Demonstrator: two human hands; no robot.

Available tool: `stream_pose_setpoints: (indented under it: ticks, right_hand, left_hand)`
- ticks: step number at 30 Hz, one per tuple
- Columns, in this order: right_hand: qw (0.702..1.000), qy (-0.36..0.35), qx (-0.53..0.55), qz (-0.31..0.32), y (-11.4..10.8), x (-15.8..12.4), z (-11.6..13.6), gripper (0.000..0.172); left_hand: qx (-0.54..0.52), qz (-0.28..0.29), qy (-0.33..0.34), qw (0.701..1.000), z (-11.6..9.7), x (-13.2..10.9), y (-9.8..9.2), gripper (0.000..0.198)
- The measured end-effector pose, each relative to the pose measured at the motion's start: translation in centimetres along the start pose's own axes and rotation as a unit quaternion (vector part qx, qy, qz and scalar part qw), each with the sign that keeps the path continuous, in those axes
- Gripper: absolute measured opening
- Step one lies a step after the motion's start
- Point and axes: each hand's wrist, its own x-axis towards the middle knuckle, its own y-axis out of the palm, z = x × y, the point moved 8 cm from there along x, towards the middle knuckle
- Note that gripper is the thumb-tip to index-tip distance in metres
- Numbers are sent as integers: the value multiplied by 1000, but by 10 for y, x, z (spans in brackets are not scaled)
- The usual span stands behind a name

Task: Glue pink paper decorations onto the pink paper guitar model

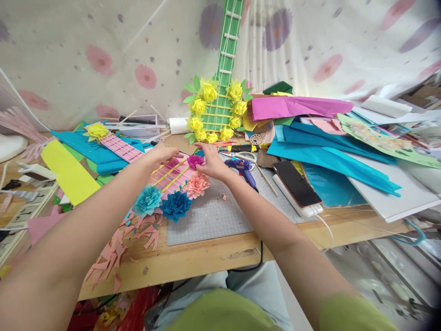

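Observation:
A pink paper guitar (176, 180) with yellow strings lies on the grey cutting mat, trimmed with paper flowers. Light-blue (147, 200), dark-blue (176, 206) and salmon (197, 185) flowers sit along its near edge. My right hand (212, 162) is at the guitar's right side, thumb and fingers around a magenta paper flower (195, 161). Over the upper left of the body is my left hand (166, 154), its fingers stretched toward the right with nothing visible in them. A second magenta flower (172, 162) shows partly below those fingers.
A green paper guitar (220, 103) with yellow flowers stands upright behind. Right of my hands lie a blue glue gun (243, 171), scissors (246, 156), a stick and a phone (296, 183). Paper scraps (113, 253) cover the front left; coloured paper (330, 156) is piled right.

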Motion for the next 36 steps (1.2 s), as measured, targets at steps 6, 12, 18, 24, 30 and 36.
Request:
stream_pose_setpoints:
  ticks: [6,12,18,24,30,36]
  right_hand:
    - [994,-12,55,-94,-62,-39,3,38]
    - [921,90,99,-365,-148,-89,-51,15]
    - [854,228,195,-426,-130,-126,-131,20]
    - [855,306,239,-344,-90,-133,-151,23]
    - [880,320,207,-284,-81,-132,-151,27]
    - [894,310,179,-270,-82,-131,-144,28]
  left_hand:
    - [63,-167,24,984,13,-9,-39,23]
    - [210,-260,109,936,2,-24,-55,25]
    - [316,-137,187,920,-5,-26,-21,16]
    - [361,-67,216,905,-5,-27,-1,15]
    - [399,-57,212,890,-5,-10,4,13]
    - [413,11,134,901,0,3,13,3]
